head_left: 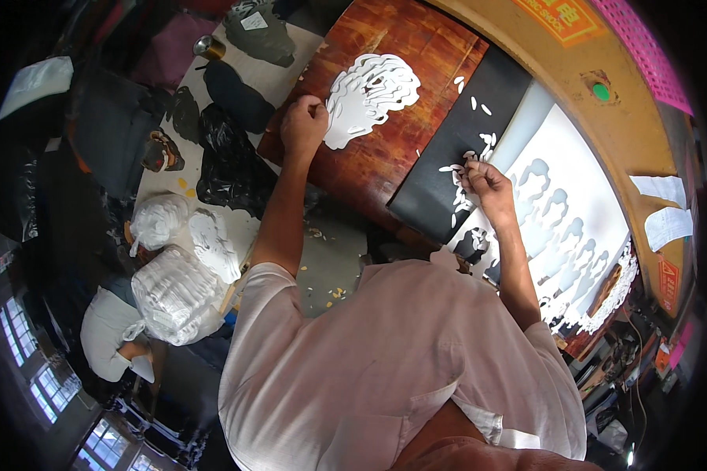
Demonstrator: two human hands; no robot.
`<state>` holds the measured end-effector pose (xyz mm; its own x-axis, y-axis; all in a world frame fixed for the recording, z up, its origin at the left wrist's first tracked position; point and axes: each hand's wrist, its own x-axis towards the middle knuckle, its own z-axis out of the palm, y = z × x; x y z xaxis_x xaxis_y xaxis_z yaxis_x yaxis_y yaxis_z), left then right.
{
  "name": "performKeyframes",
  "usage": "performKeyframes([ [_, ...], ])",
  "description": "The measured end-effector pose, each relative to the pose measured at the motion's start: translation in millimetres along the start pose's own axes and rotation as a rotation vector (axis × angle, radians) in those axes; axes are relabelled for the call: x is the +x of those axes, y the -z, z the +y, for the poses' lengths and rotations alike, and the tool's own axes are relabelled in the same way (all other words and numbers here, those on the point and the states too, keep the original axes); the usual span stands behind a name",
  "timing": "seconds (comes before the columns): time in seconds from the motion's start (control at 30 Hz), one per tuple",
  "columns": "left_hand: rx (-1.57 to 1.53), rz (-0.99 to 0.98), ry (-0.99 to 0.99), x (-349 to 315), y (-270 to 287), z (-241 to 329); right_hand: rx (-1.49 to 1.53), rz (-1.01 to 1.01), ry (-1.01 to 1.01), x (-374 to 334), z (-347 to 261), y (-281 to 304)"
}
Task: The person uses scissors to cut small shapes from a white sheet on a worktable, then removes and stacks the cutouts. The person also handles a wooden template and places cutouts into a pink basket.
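Note:
My left hand (304,125) is closed, its fingers curled, at the left edge of a pile of flat white cut-out pieces (373,94) with looped outlines. The pile lies on a reddish-brown wooden board (440,47). Whatever the left fingers grip is hidden. Over a black mat (428,184) to the right, my right hand (491,190) is closed in a pinch among several small white oval scraps (457,196). What sits between those fingertips is too small to tell.
Right of the mat lies a white sheet (581,173) with rows of cut-out shapes. A tan machine beam (558,59) curves along the far right. Clear plastic bags of white pieces (177,294) stand at left, near a black plastic bag (228,173) and a metal can (209,48).

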<state>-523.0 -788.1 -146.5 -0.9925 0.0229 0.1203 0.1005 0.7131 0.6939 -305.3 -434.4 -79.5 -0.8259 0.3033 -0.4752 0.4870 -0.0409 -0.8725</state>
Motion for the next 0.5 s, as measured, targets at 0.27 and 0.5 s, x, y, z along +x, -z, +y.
performKeyframes([
  [0.27, 0.065, -0.242, -0.083, 20, 10, -5, -0.049, -0.009, -0.029, 10, -3, -6],
  [0.5, -0.026, -0.051, -0.019, -3, 49, 36, 0.204, 0.224, 0.074, -25, 0, 28],
])
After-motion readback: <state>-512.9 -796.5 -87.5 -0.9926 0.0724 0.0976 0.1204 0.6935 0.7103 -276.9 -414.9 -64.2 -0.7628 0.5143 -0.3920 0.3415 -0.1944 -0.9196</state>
